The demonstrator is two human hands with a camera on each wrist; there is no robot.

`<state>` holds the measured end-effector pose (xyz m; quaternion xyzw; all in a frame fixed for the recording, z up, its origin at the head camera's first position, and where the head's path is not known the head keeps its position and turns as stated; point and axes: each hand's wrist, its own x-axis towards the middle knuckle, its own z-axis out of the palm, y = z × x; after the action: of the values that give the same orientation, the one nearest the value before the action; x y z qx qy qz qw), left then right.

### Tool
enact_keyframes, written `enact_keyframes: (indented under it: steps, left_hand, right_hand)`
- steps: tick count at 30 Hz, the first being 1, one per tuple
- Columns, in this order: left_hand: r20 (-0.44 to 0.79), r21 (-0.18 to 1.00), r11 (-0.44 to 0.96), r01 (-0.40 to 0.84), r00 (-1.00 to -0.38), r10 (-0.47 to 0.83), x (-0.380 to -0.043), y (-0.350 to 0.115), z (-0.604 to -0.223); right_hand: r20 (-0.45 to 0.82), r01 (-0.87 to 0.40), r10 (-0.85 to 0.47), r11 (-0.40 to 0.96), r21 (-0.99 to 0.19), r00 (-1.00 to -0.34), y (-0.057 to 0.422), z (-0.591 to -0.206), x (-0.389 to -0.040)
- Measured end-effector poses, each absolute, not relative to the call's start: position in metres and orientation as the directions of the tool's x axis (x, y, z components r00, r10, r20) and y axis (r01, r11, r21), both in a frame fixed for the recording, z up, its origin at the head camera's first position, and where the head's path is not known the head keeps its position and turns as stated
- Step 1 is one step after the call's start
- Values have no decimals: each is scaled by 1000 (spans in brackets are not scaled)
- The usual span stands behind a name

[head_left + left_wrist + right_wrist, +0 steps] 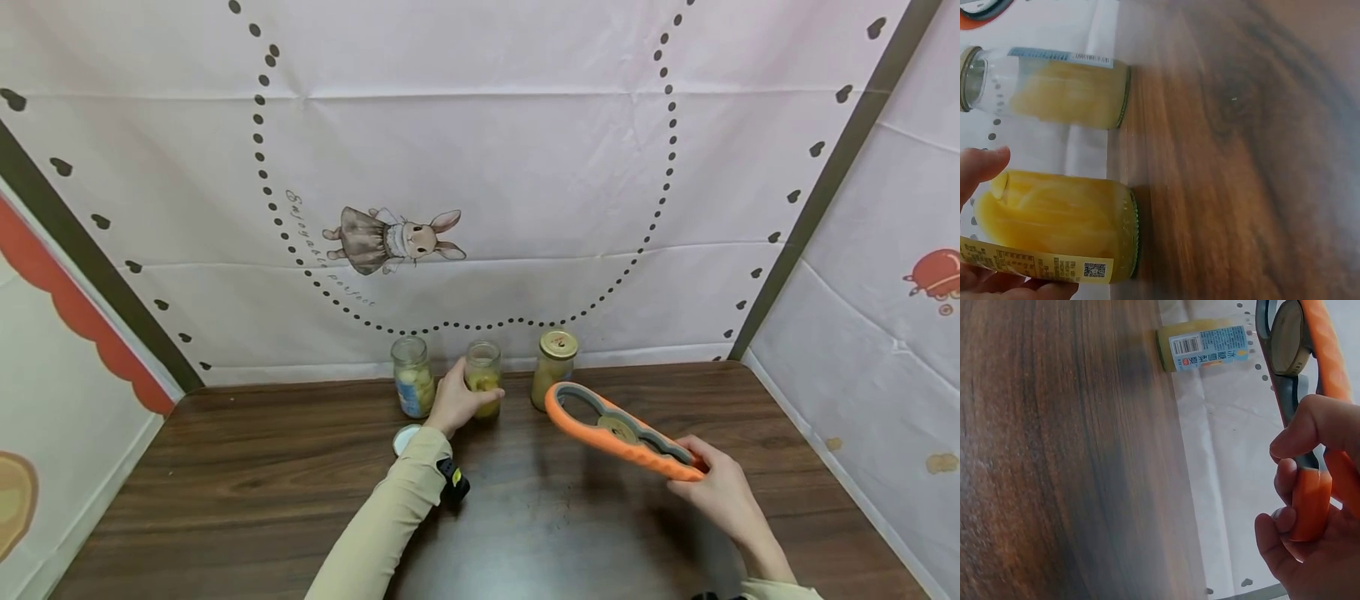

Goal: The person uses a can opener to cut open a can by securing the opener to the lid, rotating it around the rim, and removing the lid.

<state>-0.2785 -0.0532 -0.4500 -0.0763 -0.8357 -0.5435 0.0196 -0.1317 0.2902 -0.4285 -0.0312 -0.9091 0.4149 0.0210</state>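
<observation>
My left hand (pixel 452 404) grips the middle glass jar (pixel 483 367), which stands upright without a lid. Yellow fruit pieces fill its lower part, and a yellow label shows in the left wrist view. In my right hand (pixel 723 492) is an orange and grey multi-size jar opener (pixel 600 437), held by one end above the table. A gold lid (pixel 1288 337) sits inside one of the opener's rings. To the right of the gripped jar stands another jar (pixel 553 371) with its gold lid on and a blue label (pixel 1210 349).
An open jar (pixel 415 390) with pale fruit and a blue label stands left of the gripped jar. In front of it a round white lid (pixel 406 437) lies on the brown wooden table (pixel 262 492). A printed white cloth (pixel 525 167) hangs right behind the jars.
</observation>
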Motion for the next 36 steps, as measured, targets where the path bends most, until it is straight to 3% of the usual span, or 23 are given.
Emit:
enact_keyframes:
  steps: [13, 36]
  left_hand:
    - [95, 935, 345, 82, -995, -21, -281, -49, -450]
    - [409, 852, 355, 385, -913, 8, -246, -59, -422]
  right_hand:
    - [-4, 53, 75, 663, -747, -997, 289, -431, -128]
    - [4, 64, 97, 689, -722, -995, 287, -436, -124]
